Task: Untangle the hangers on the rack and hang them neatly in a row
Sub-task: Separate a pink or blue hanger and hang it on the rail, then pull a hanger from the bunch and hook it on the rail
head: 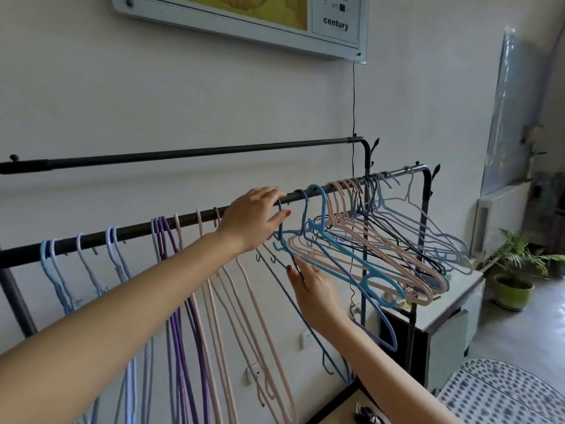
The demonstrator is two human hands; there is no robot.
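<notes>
We see a black clothes rack with 2 rails, a near rail carrying the hangers and a far rail that carries none. On the left part of the near rail the sorted hangers hang straight down in colour groups: pale blue, then purple, then pink. On the right part a tangled bunch of hangers in pink, blue, dark and grey leans together, tilted, their hooks crowded close along the rail.

The left hand reaches to the rail between the 2 groups. Its fingers curl over the bar and its thumb pinches the hook of a dark blue hanger just below the rail. The right hand is lower and to the right, its fingers narrow and closed around the lower wire of what looks like the same dark blue hanger, near the left edge of the tangled bunch; we cannot tell for certain which wire it grips.

A thick bright blue hanger hangs just right of the hands. Beyond the rack stand a white cabinet and a potted plant. A framed poster hangs on the wall above, and a dotted cushion lies at the near right.
</notes>
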